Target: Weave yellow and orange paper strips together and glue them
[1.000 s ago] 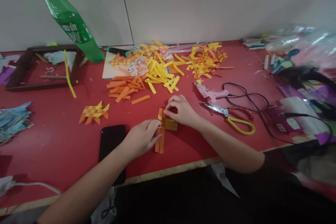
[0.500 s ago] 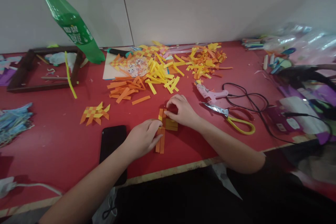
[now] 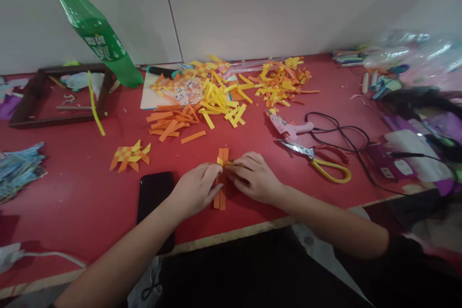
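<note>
A: Orange strips (image 3: 223,198), position?
B: Side by side, running 12 to 6 o'clock; at 3 o'clock from the left hand (image 3: 197,188), 9 from the right hand (image 3: 258,179).
A: Hands?
B: Left: fingers at the strips, pinch or press cannot be told. Right: fingers bent at yellow strips (image 3: 230,164); pinch likewise unclear.
A: Scissors (image 3: 313,156)?
B: 2 o'clock from right hand.

I'm in what looks like a craft workspace, though whether in a home or workshop I can't tell: my red worktop (image 3: 86,207) against a pale wall (image 3: 260,9) carries cut yellow strips (image 3: 213,99) and orange strips (image 3: 169,125), a pink glue gun (image 3: 293,131), scissors (image 3: 309,153) and a woven piece (image 3: 129,155).
</note>
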`<state>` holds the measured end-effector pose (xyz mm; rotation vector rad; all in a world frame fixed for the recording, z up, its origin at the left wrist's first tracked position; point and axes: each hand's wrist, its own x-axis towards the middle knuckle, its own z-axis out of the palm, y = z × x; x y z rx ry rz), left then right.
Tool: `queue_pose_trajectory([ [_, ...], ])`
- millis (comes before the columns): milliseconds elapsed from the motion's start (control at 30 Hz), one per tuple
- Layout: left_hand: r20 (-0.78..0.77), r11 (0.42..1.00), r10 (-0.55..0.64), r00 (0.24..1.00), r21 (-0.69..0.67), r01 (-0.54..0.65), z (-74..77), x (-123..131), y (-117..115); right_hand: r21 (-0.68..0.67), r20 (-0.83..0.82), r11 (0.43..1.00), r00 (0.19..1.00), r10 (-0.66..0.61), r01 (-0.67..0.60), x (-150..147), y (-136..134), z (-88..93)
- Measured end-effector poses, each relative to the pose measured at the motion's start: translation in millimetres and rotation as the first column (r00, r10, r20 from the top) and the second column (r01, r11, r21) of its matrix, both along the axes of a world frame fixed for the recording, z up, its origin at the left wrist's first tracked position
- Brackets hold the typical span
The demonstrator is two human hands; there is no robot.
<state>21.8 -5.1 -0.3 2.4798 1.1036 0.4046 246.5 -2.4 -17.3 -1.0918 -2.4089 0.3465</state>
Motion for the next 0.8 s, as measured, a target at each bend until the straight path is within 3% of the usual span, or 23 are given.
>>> queue_pose_trajectory([
  [800,0.043,0.999,0.000,0.999,0.046,-0.002,-1.0,-2.4,3.6,-0.004,0.000,0.992,0.992,-0.124,0.124,-10.6,0.4,0.1],
])
